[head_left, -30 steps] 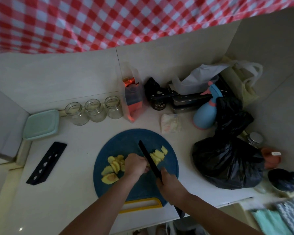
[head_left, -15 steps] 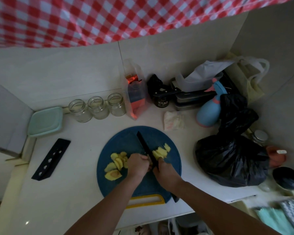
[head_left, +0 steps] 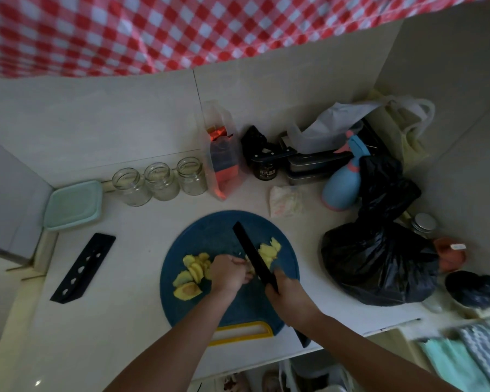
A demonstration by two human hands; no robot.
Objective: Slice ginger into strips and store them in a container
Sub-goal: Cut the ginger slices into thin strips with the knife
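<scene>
A round blue cutting board (head_left: 215,230) with a yellow handle lies on the white counter. Yellow ginger slices (head_left: 191,274) are heaped on its left side, and more ginger pieces (head_left: 269,250) lie to the right of the blade. My right hand (head_left: 290,297) grips the handle of a black knife (head_left: 252,258), whose blade points away across the board. My left hand (head_left: 228,274) is curled over a ginger piece right against the blade's left side; that piece is mostly hidden. A container with a mint-green lid (head_left: 72,205) sits at the far left.
A black knife sheath (head_left: 84,267) lies left of the board. Three glass jars (head_left: 159,181) stand along the back wall. A blue spray bottle (head_left: 344,183), a full black bag (head_left: 379,264) and stacked tins crowd the right side. Striped cloths (head_left: 470,355) lie at the lower right.
My right hand has slid the knife forward along the board, closer to my left hand. The left hand has stayed on the ginger beside the blade.
</scene>
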